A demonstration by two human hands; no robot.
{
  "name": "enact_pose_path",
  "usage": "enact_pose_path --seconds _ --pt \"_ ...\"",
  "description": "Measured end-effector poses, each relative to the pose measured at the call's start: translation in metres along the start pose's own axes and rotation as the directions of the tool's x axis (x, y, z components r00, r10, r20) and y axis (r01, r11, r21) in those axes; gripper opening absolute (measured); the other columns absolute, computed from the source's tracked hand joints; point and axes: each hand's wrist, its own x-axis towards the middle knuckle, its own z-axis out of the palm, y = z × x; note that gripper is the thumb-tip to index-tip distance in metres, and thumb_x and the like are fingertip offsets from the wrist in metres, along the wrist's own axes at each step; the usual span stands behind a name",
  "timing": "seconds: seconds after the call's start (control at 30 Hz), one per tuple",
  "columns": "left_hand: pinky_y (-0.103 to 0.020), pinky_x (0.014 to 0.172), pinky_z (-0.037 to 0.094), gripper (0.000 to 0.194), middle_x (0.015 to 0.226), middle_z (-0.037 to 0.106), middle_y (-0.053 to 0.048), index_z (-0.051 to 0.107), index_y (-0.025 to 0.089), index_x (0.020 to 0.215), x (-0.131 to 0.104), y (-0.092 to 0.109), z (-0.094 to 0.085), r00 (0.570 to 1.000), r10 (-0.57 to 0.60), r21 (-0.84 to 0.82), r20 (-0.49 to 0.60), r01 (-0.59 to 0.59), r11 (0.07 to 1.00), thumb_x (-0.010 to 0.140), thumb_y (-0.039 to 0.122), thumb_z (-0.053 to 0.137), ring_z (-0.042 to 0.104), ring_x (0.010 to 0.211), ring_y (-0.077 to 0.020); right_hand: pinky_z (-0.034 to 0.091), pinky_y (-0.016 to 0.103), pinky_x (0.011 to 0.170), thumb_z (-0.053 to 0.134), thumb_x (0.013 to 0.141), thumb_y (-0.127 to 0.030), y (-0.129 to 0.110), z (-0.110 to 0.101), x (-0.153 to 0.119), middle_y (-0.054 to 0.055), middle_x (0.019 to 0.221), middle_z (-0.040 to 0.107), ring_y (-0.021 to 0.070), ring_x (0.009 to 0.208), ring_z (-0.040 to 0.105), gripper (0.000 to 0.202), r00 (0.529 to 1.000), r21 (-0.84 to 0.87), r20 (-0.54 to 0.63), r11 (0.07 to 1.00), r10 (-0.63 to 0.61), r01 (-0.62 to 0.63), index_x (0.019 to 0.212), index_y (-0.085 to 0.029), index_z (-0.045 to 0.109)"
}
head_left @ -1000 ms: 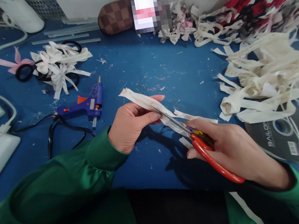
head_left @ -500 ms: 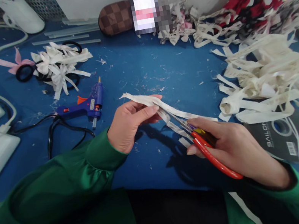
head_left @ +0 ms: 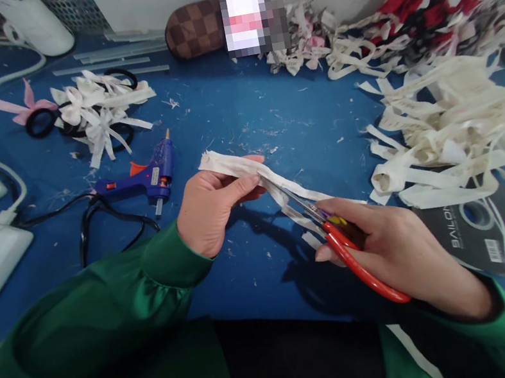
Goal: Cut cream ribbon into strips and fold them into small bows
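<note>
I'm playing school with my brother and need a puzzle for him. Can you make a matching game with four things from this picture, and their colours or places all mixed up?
Things:
1. scissors
2. glue gun
3. pouch
4. ribbon

Colours or places:
A. brown and checked
B. pinched in the left hand
C. red-handled, gripped by the right hand
D. mostly blue, lying down

Right pairs: 1-C, 2-D, 3-A, 4-B
</note>
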Motion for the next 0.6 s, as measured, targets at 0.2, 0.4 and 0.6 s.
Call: enact_pose_path --seconds 0.2,0.4,0.6 --pt "-0.034 0.082 0.061 0.031 0.090 0.080 -0.005 0.080 0.017 0.101 -0.0012 0.0000 -0.0009 1.000 -0.003 0.064 0.017 0.002 0.998 0.072 0.024 0.086 0.074 0.082 -0.0202 0.043 0.025 0.048 0.071 0.085 -0.057 0.0005 0.0006 -0.0002 -0.003 0.072 0.071 0.0134 0.050 0.059 0.042 0.999 -0.038 -0.002 0.999 -0.038 0.038 0.110 -0.023 0.068" --pt "-0.033 0.083 0.060 0.035 0.091 0.079 -0.004 0.079 0.018 0.107 -0.0004 -0.0023 -0.0016 0.998 0.068 0.095 0.007 -0.068 0.993 0.073 0.022 0.084 0.073 0.084 -0.0192 0.042 0.025 0.048 0.068 0.087 -0.057 -0.0003 -0.0001 -0.0006 -0.002 0.073 0.071 0.0136 0.050 0.060 0.041 0.999 -0.061 -0.015 0.997 -0.049 0.048 0.109 -0.023 0.067" --pt "-0.032 0.083 0.061 0.034 0.089 0.079 -0.002 0.078 0.017 0.108 -0.0021 0.0001 0.0006 0.995 0.096 0.141 0.019 -0.098 0.985 0.075 0.019 0.082 0.073 0.081 -0.0179 0.041 0.025 0.047 0.063 0.090 -0.059 -0.0002 0.0000 -0.0008 -0.001 0.071 0.072 0.0138 0.048 0.059 0.041 0.999 -0.069 -0.014 0.996 -0.051 0.050 0.106 -0.022 0.068"
